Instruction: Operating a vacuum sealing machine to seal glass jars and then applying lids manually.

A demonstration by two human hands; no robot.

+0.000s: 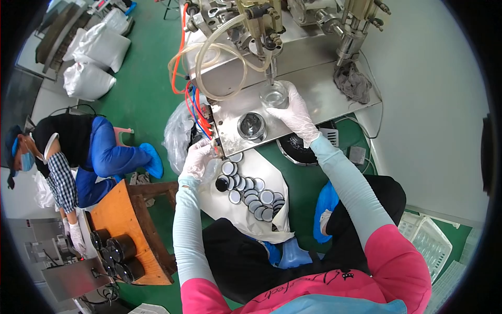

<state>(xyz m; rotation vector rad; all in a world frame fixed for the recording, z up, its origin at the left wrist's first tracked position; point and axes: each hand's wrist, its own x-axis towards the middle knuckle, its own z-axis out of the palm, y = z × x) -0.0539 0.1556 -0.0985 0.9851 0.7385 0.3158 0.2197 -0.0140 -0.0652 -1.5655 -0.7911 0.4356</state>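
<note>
Under the filling nozzle point(271, 73), my gloved right hand point(294, 111) grips a clear glass jar point(273, 96) from its right side. Just left of it, a jar with dark contents point(251, 127) stands by itself on the steel machine table point(314, 99). My gloved left hand point(198, 158) is at the table's front left corner, beside the red and blue air hoses point(201, 116). Its fingers are closed on a small part there that I cannot make out. Below, many white-lined jar lids point(252, 193) lie on a pale sheet point(217, 201) in front of me.
A coiled clear hose point(222, 49) hangs over the machine's left side. A grey rag point(352, 82) lies by a second nozzle at right. At left, a co-worker point(68, 157) sits at a wooden table point(123, 214) with several black jars point(121, 247). White sacks point(97, 49) stand behind.
</note>
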